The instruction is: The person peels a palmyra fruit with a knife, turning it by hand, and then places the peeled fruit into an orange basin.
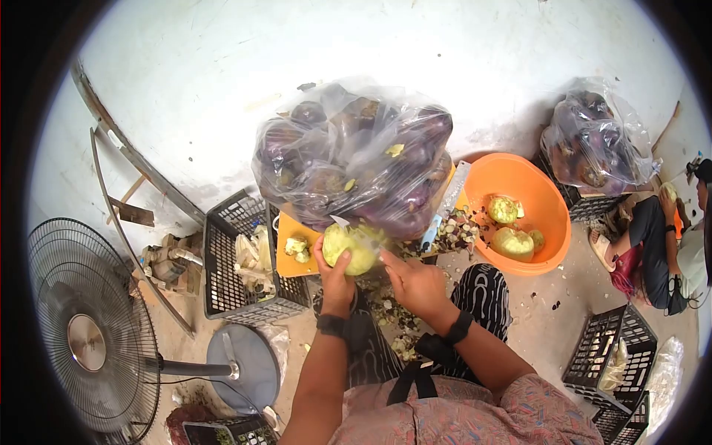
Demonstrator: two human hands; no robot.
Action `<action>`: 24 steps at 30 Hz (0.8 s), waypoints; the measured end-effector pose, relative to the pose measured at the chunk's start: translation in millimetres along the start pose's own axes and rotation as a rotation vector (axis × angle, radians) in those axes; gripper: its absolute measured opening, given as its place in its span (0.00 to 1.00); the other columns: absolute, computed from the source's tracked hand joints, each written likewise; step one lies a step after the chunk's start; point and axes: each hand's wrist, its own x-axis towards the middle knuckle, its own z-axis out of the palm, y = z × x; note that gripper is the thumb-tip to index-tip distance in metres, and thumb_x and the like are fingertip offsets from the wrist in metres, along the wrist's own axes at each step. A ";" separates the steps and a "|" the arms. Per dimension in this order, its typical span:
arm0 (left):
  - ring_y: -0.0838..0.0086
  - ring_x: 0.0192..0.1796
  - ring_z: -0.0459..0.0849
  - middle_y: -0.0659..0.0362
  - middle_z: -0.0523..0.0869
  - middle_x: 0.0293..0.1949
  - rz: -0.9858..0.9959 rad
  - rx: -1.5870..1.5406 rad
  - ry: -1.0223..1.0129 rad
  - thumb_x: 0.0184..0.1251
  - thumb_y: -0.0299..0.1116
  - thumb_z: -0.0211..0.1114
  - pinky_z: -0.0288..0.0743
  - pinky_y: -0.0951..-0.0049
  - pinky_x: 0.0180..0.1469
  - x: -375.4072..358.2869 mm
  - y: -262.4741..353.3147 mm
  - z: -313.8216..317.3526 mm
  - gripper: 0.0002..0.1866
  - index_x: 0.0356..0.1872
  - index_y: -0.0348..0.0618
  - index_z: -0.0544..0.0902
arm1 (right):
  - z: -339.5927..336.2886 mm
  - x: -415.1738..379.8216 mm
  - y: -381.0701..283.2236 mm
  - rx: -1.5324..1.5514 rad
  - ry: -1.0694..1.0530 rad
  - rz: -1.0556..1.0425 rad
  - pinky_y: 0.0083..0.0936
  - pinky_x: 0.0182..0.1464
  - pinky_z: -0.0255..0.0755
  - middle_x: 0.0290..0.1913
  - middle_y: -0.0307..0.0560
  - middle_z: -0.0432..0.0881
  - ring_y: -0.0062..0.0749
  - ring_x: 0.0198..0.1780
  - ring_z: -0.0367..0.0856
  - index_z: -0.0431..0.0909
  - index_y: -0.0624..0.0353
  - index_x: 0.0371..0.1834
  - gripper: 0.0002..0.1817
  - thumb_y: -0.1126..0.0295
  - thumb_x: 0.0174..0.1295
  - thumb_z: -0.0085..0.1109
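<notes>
White wall [185, 44], littered floor [545, 311], yellow board [289, 267], left fingers [320, 256] closed round green vegetable [354, 254], right fingers [395, 268] curled, hold unclear

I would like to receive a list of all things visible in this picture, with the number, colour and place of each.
peeled vegetable: 1, pale green, in left hand
clear bags of vegetables: 2, purple contents, centre and upper right
yellow surface: 1, yellow, below central bag
peeled piece: 1, pale, on yellow surface
blade: 1, grey with blue handle, beside central bag
basin: 1, orange, right of centre, peeled pieces inside
crates: at least four, black, both sides
peelings: many, mixed, floor
fan: 1, dark, left
wall: 1, white, behind
other person: 1, dark trousers, far right
left hand: 1, bare, centre
right hand: 1, bare, centre; fingertips blurred
</notes>
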 end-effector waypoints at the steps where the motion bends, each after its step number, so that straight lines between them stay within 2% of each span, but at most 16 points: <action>1: 0.67 0.60 0.74 0.55 0.73 0.59 -0.002 -0.002 0.005 0.60 0.21 0.65 0.71 0.64 0.62 -1.6 1.4 1.8 0.34 0.67 0.46 0.60 | 1.2 1.7 -0.6 -0.004 -0.001 0.007 0.39 0.22 0.70 0.21 0.48 0.75 0.45 0.19 0.76 0.80 0.42 0.59 0.20 0.64 0.63 0.59; 11: 0.66 0.61 0.74 0.54 0.72 0.60 0.025 0.045 -0.033 0.60 0.22 0.65 0.70 0.65 0.63 -2.5 -0.7 1.8 0.34 0.67 0.46 0.59 | 9.4 14.9 -1.1 0.004 -0.018 0.029 0.42 0.25 0.71 0.23 0.51 0.76 0.49 0.22 0.77 0.76 0.39 0.63 0.23 0.64 0.63 0.58; 17: 0.67 0.61 0.73 0.54 0.72 0.60 0.037 0.096 -0.036 0.57 0.20 0.67 0.70 0.65 0.63 -1.8 -2.6 -0.4 0.36 0.66 0.45 0.59 | 16.1 13.7 3.6 0.033 0.025 0.047 0.43 0.26 0.72 0.24 0.52 0.78 0.50 0.23 0.78 0.78 0.40 0.60 0.21 0.64 0.63 0.58; 19: 0.67 0.60 0.73 0.55 0.72 0.60 0.039 0.116 -0.042 0.57 0.19 0.67 0.70 0.66 0.63 -1.9 -2.6 -1.1 0.37 0.67 0.45 0.59 | 15.8 11.9 5.1 0.024 0.069 -0.002 0.40 0.23 0.71 0.21 0.50 0.76 0.47 0.20 0.77 0.79 0.44 0.57 0.18 0.63 0.64 0.57; 24: 0.67 0.60 0.74 0.54 0.72 0.60 0.044 0.146 -0.039 0.55 0.18 0.68 0.70 0.66 0.64 -3.2 -1.3 -0.8 0.40 0.68 0.43 0.59 | 6.6 -1.4 6.0 0.030 0.038 0.045 0.40 0.25 0.72 0.23 0.50 0.79 0.47 0.22 0.79 0.80 0.44 0.58 0.18 0.64 0.63 0.58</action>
